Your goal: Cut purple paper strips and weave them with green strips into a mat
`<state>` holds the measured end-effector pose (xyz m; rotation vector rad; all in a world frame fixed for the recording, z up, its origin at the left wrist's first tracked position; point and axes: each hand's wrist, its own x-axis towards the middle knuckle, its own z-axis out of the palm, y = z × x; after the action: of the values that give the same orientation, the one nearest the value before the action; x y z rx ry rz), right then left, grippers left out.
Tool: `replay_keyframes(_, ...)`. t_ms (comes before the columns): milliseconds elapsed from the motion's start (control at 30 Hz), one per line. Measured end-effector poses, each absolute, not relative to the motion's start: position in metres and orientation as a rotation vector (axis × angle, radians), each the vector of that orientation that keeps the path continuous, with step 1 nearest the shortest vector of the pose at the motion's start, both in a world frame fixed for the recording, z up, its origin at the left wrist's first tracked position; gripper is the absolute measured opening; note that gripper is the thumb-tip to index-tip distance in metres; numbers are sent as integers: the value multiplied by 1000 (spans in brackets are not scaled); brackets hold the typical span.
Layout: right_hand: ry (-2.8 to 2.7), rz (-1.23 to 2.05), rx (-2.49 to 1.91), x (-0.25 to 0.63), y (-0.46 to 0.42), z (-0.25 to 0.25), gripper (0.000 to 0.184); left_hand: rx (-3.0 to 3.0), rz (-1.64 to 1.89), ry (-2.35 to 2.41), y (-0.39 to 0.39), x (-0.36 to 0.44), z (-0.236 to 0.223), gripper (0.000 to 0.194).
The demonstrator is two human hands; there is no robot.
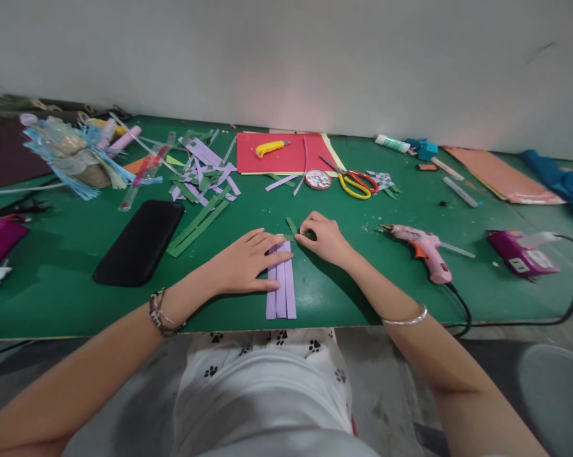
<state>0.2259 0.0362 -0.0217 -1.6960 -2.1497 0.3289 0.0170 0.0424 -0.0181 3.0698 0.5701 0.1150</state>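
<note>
My left hand lies flat with its fingers spread over several purple paper strips set side by side near the table's front edge. Just right of their top end, my right hand has thumb and forefinger brought together at a small green paper strip. Part of that green strip is hidden by the fingers. Two long green strips lie beyond my left hand, beside a heap of cut purple and green strips.
A black phone lies at left. Scissors, a yellow cutter on red paper and a round dish are at the back. A pink glue gun and its cord lie at right, beside a purple power socket.
</note>
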Motion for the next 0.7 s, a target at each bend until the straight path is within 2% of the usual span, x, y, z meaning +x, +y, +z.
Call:
replay_keyframes(400,-2151,352,-1661,228,37,-22,10,2899,-129,592,23,6,-23,68)
replay_keyframes(600,-2150,355,-1660,228,38,-22,10,2871,-119,557,21,4,-19,68)
replay_keyframes(700,-2162,348,-1670,228,38,-21,10,2843,-44,709,25,7,-16,73)
